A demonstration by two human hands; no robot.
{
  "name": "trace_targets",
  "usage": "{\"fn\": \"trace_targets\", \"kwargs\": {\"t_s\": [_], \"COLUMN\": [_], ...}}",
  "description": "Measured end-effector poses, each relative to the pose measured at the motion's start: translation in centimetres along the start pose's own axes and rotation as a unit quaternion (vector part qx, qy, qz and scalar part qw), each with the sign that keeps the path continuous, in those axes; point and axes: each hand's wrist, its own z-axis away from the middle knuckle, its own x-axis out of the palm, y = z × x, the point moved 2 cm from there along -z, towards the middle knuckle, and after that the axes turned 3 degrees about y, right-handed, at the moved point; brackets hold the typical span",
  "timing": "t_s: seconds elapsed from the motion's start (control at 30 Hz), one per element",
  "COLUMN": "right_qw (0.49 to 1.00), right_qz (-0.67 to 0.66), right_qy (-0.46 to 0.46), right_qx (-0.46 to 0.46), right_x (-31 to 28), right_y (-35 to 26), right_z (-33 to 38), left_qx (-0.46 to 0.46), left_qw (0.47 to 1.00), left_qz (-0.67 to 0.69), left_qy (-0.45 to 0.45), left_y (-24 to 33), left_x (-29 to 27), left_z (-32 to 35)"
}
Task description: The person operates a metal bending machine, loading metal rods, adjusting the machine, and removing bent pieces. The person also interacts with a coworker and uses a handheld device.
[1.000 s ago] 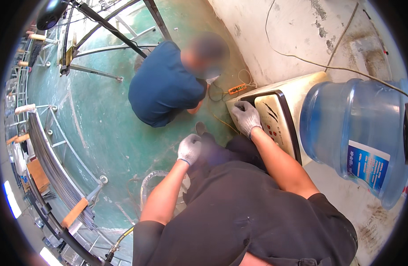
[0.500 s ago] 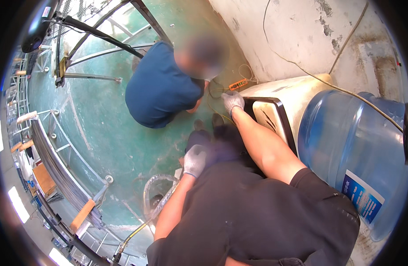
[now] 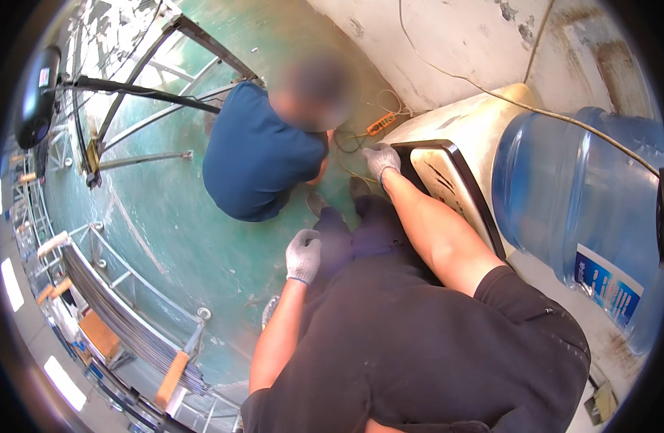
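Green floor (image 3: 184,238) spreads ahead of and left of both hands, and a stained, flaking wall (image 3: 462,43) rises beyond the right one. The right hand (image 3: 382,160), in a pale glove, is at the far corner of the dispenser (image 3: 480,115), by the dark rim of its panel (image 3: 463,198). Its fingers look bent; whether they grip the rim or only lie beside it, I cannot tell. The panel, cream with dark marks, runs from that hand back along the right forearm. Right of it is a big clear-blue jug (image 3: 545,180) bearing a blue and white label (image 3: 608,285).

The left hand (image 3: 304,256), gloved too, hangs near the left thigh, well apart from the dispenser. Its fingers curl toward the palm, but how tightly they are closed cannot be told.

Just beyond the right hand lies an orange power strip (image 3: 381,124) with thin cords. A longer cable (image 3: 563,119) crosses above the dispenser and jug.

Ahead of the left hand, a co-worker in a blue shirt (image 3: 256,159) crouches near a metal frame (image 3: 215,47). Farther left of that hand, a rack holds long thin rods (image 3: 129,314) and an orange-brown block (image 3: 171,380).
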Motion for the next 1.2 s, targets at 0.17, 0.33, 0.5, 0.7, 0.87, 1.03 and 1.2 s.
{"fn": "trace_targets", "kwargs": {"t_s": [0.17, 0.33, 0.5, 0.7, 0.87, 1.03, 1.2], "right_qw": [0.999, 0.998, 0.994, 0.995, 0.995, 0.997, 0.995], "right_qz": [-0.017, -0.031, -0.082, -0.067, -0.025, -0.021, -0.053], "right_qy": [0.024, 0.025, 0.046, 0.039, 0.037, 0.039, 0.019], "right_qx": [0.029, 0.046, 0.051, 0.069, 0.094, 0.062, 0.083], "right_x": [0.1, 0.9, 2.5, 3.9, 5.1, 5.2, 5.7], "right_y": [-1.5, -3.2, -2.7, -0.6, 1.0, 0.7, 2.9], "right_z": [-2.3, -3.8, -4.7, -5.1, -7.2, -6.6, -8.6], "left_qx": [-0.004, 0.012, 0.028, -0.034, -0.07, -0.046, -0.045], "left_qw": [0.999, 0.999, 0.995, 0.995, 0.995, 0.995, 0.99], "left_qz": [-0.027, -0.013, -0.034, -0.061, -0.024, -0.059, -0.061], "left_qy": [-0.023, -0.052, -0.085, -0.075, -0.061, -0.07, -0.119], "left_y": [-0.5, -0.4, -1.1, -1.6, 0.9, 1.0, 1.5], "left_x": [-1.9, -2.4, -3.4, -5.0, -3.6, -0.6, 0.4], "left_z": [-2.3, -3.8, -5.6, -8.1, -7.6, -7.2, -7.2]}}
